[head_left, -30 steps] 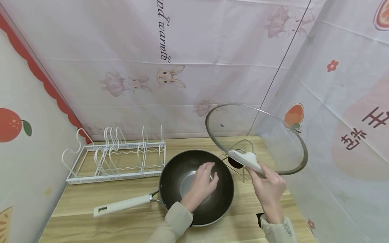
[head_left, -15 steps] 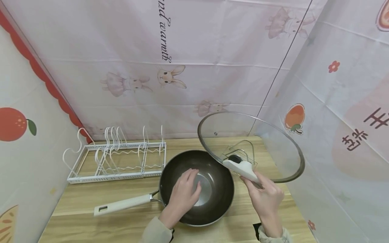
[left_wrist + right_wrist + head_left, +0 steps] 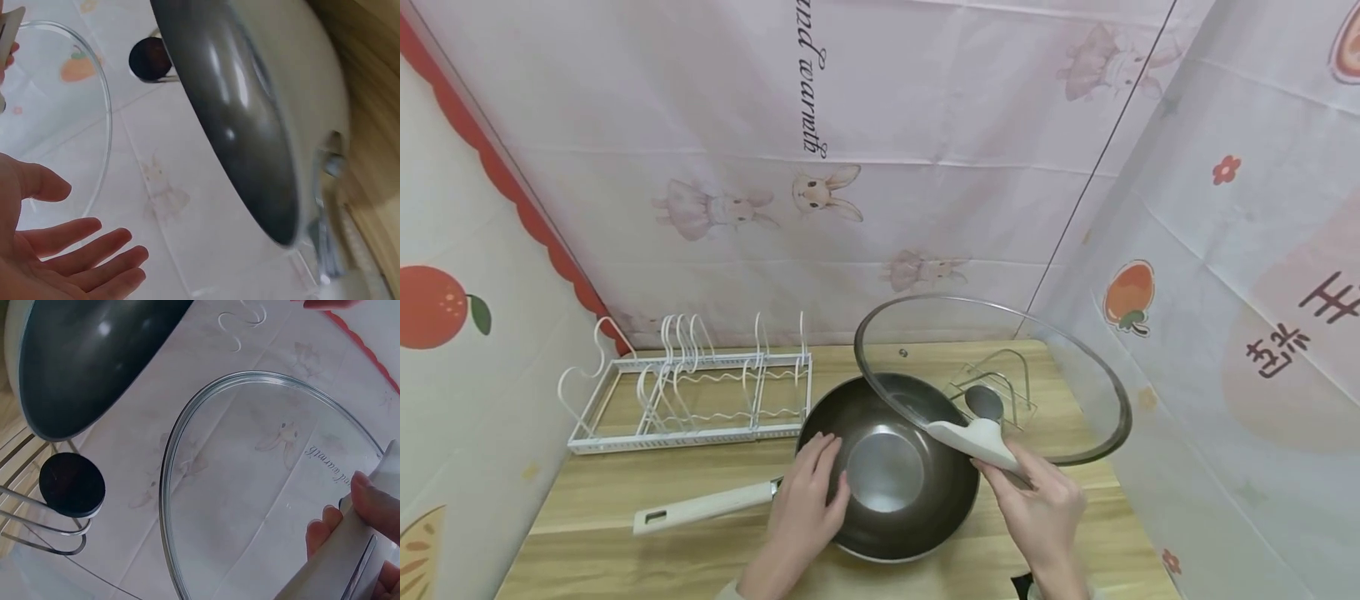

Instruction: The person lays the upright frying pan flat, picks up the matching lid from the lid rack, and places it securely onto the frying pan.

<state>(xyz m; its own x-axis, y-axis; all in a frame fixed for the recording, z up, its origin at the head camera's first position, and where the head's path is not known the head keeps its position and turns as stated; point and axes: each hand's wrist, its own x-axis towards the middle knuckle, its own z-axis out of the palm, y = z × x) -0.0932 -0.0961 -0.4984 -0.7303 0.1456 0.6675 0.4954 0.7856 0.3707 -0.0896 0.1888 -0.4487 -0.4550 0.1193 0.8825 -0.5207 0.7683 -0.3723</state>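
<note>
A glass lid [image 3: 955, 350] with a pale rim and a cream handle [image 3: 970, 438] is held tilted over the right side of a wok [image 3: 887, 471]. My right hand [image 3: 1037, 508] grips that handle, with the thumb along it in the right wrist view. The wok is dark inside and pale outside; its cream handle [image 3: 703, 507] points left. My left hand [image 3: 808, 500] hovers over the wok's left edge, hiding part of the rim and handle joint. In the left wrist view, the left hand's fingers [image 3: 94, 253] are spread and hold nothing.
A white wire dish rack [image 3: 688, 400] stands at the back left. Behind the wok's right side is a small metal wire stand [image 3: 1018, 387] with a dark round disc [image 3: 72, 484] at its front. Printed cloth walls [image 3: 880, 100] enclose the wooden table [image 3: 580, 542].
The lid and right hand have moved left and down, so the lid now overlaps the wok's right part. My left hand has drawn back left from the wok's middle to its left edge.
</note>
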